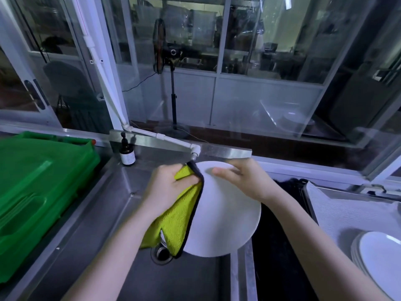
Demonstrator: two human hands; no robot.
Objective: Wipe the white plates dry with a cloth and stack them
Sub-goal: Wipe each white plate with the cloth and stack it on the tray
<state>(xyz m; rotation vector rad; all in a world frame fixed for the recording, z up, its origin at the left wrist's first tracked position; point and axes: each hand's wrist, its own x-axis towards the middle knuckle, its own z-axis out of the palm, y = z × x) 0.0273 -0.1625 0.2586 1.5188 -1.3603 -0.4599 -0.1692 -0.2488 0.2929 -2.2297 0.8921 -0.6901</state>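
- So there's one white plate (225, 213) held up over the steel sink (121, 192), tilted with its back side facing the camera.
- Left hand (169, 187) has its fingers bunched tight around a yellow-green cloth (175, 218) with black edging, pressed right on the plate's left rim. The rest of the cloth just dangles down over the drain (161, 253).
- Right hand (245, 179) grips the plate's top edge, fingers curled loosely across the back of it, thumb out of sight behind.
- Off at the lower right there's a stack of plates (377, 257) sitting on a pale mat (338, 209), well apart from the held one.
- Green crate (36, 192) sits on the counter to the left, and a little dark pump bottle (127, 152) stands at the sink's back corner near the white tap (195, 151).
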